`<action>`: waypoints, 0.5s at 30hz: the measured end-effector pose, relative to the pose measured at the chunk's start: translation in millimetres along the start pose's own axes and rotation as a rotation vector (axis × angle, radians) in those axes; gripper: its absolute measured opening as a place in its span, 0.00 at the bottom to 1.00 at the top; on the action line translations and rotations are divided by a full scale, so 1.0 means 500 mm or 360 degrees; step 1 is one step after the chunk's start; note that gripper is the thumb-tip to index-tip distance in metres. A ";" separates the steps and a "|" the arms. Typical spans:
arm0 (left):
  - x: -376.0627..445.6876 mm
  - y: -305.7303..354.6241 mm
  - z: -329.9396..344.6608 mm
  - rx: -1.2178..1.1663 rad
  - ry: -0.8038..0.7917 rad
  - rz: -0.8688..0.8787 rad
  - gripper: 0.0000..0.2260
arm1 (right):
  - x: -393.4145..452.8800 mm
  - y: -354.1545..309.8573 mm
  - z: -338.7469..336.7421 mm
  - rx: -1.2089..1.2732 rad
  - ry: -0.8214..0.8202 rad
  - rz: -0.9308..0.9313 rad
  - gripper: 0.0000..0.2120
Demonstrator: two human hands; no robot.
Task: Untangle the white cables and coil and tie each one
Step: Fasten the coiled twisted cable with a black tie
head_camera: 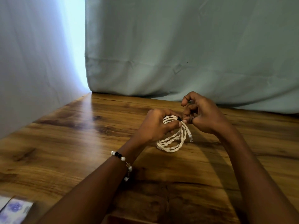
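Coiled white braided cable (pixel 172 139) held just above brown wooden table (pixel 80 143), centre-right. Left hand (pixel 156 126) gripping coil to keep loops together; right hand (pixel 202 115) pinching small black tie (pixel 179 118), likely fastening.

The place looks like a room in a home. A wood-grain worktop (pixel 80 143) stands against pale green curtains (pixel 178 46) with daylight glowing through at the left, and a floral-printed box (pixel 14 210) sits blurred at the near corner.
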State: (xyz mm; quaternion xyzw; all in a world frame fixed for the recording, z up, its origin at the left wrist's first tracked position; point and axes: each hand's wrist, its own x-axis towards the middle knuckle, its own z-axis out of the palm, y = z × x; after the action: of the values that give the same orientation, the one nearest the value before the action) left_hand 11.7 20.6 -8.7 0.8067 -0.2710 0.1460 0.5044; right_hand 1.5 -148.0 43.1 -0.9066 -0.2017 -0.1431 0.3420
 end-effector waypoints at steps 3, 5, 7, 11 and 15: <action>0.001 -0.001 -0.002 -0.0068 0.0008 -0.0035 0.09 | 0.001 -0.001 0.000 -0.0009 0.0039 -0.0045 0.23; 0.002 -0.003 -0.003 -0.0073 0.0003 -0.0040 0.09 | 0.002 0.004 0.002 0.0027 0.0058 -0.0059 0.23; 0.002 -0.003 -0.003 -0.0081 -0.0006 -0.0036 0.09 | 0.001 0.009 0.005 0.0056 0.0090 -0.0081 0.24; 0.001 -0.005 -0.003 -0.0063 0.0003 -0.0033 0.09 | 0.000 0.012 0.008 0.0129 0.0120 -0.0106 0.26; 0.004 -0.007 -0.002 -0.0058 0.0024 -0.0024 0.10 | -0.001 0.009 0.007 0.0011 0.0125 -0.0217 0.27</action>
State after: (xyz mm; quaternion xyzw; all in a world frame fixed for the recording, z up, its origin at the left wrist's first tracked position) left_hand 15.3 22.1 -10.0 0.7982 -0.2637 0.1433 0.5223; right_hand 3.8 -148.9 37.7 -0.8832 -0.2500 -0.2007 0.3422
